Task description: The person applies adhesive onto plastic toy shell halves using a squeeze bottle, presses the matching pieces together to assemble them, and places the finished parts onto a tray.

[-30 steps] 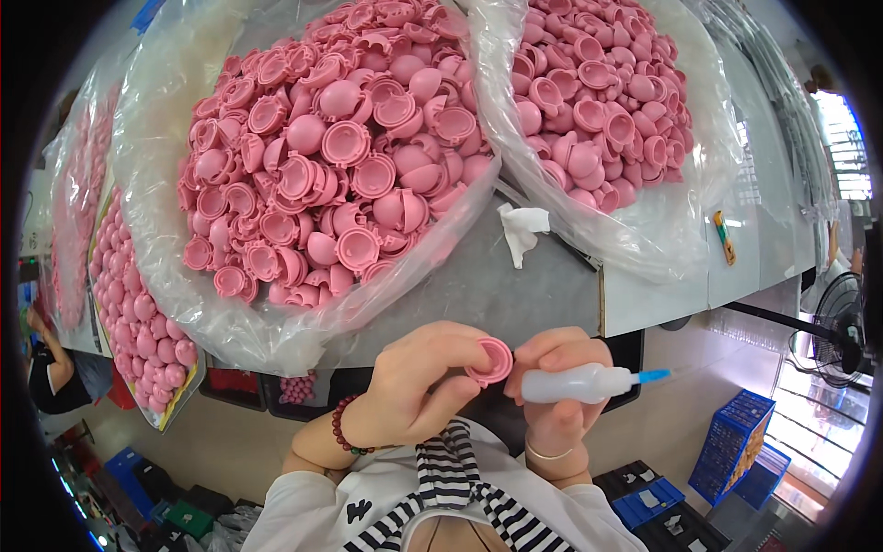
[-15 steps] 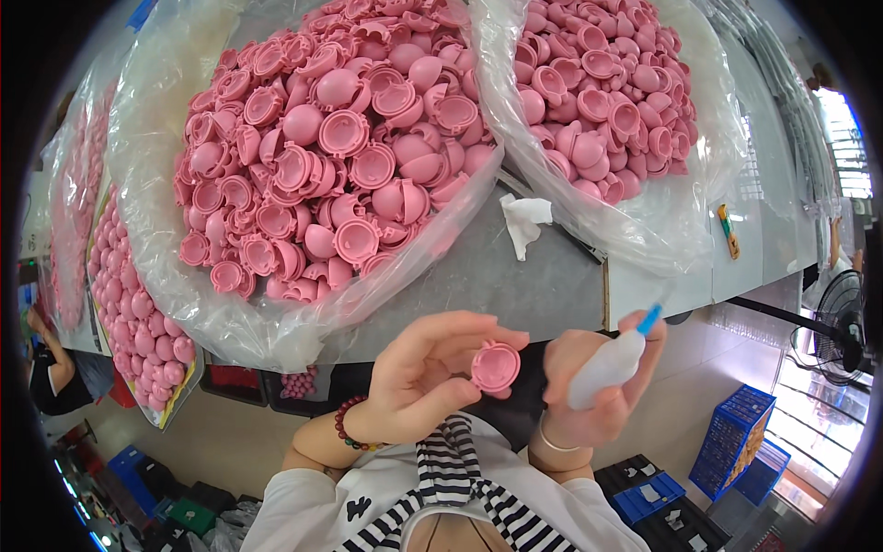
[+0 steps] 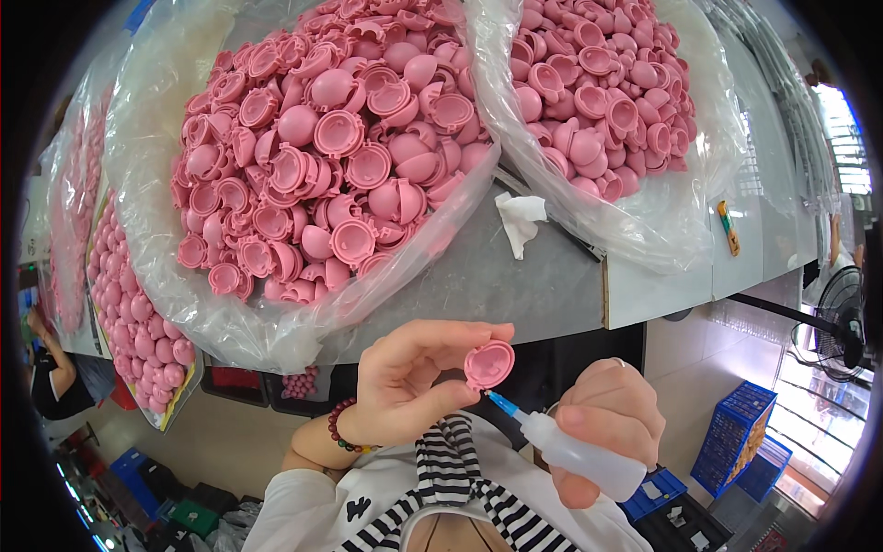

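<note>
Between the thumb and fingers of my left hand [image 3: 405, 382] is a pink plastic half-shell [image 3: 489, 364], its hollow side facing me. My right hand [image 3: 612, 419] is wrapped round a white squeeze bottle [image 3: 589, 458] with a blue nozzle tip [image 3: 503, 404]. The bottle is tilted, and its tip is at the lower edge of the half-shell; whether they touch I cannot tell. Beyond my hands, a heap of pink half-shells [image 3: 338, 133] lies in a clear plastic bag [image 3: 267, 340] on the grey table.
A second plastic bag of pink parts [image 3: 589, 152] sits at the right. White tissue [image 3: 521, 221] and a yellow-green cutter [image 3: 728, 228] lie on the table [image 3: 441, 299]. At left stands a tray of pink balls [image 3: 143, 336]; a blue crate [image 3: 733, 440] and a fan [image 3: 842, 317] are at right.
My right hand has turned the bottle, so its nozzle points left and reaches the half-shell instead of pointing up and away. The left hand has shifted slightly left and tilted the half-shell.
</note>
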Motion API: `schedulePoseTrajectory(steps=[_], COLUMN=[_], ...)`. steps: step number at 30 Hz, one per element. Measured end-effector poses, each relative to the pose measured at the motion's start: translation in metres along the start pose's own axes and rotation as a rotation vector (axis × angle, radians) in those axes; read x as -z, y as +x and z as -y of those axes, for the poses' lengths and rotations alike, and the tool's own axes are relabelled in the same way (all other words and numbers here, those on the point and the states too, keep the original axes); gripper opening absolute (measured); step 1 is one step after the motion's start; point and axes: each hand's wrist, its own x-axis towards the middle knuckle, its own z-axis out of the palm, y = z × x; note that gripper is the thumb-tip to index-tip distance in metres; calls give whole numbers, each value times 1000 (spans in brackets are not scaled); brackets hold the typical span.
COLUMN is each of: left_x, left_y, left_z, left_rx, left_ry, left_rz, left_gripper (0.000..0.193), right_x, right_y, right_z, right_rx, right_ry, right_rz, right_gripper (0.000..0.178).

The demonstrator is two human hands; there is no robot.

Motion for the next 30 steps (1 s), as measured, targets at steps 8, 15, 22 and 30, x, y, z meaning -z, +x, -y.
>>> schedulePoseTrajectory(steps=[8, 15, 22, 30], left_x=[-2, -2, -4, -2], left_y=[3, 2, 4, 2], left_z=[-1, -1, -4, -4], left_rx=[7, -25, -13, -127], left_ry=[17, 57, 56, 242], left_rz=[9, -25, -21, -96], left_gripper=[42, 41, 39, 38], right_x=[5, -2, 2, 5], right_y=[0, -2, -3, -4], right_z=[2, -5, -6, -2], right_rx=[-63, -9, 15, -50], right_ry=[-46, -29, -44, -95], right_rz=[55, -4, -77, -38], right_gripper=[50, 57, 57, 49])
